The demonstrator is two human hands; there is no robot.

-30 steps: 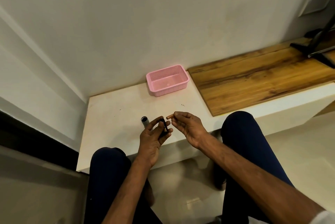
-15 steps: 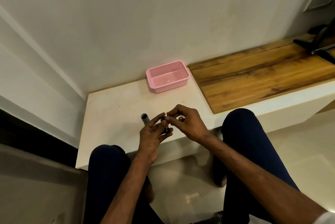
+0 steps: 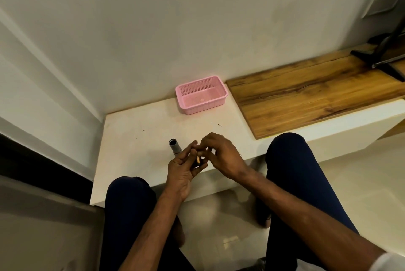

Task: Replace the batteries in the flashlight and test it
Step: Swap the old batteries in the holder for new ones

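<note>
A grey flashlight tube [image 3: 174,145] lies on the white ledge [image 3: 135,139], open end facing away, just left of my hands. My left hand [image 3: 183,168] grips a small dark battery holder, mostly hidden by fingers. A copper-coloured battery [image 3: 198,159] shows in the holder, between the fingers. My right hand [image 3: 221,152] meets the left from the right, and its fingertips pinch the top end of that battery. The flashlight's other parts are hidden or out of view.
A pink mesh basket [image 3: 203,107] stands against the wall behind my hands. A wooden board [image 3: 306,95] covers the ledge to the right, with a black stand [image 3: 383,58] at its far end. My knees [image 3: 129,191] press against the ledge front.
My right hand, which held the battery apart from the left a second ago, has moved left and set it against the holder in my left hand.
</note>
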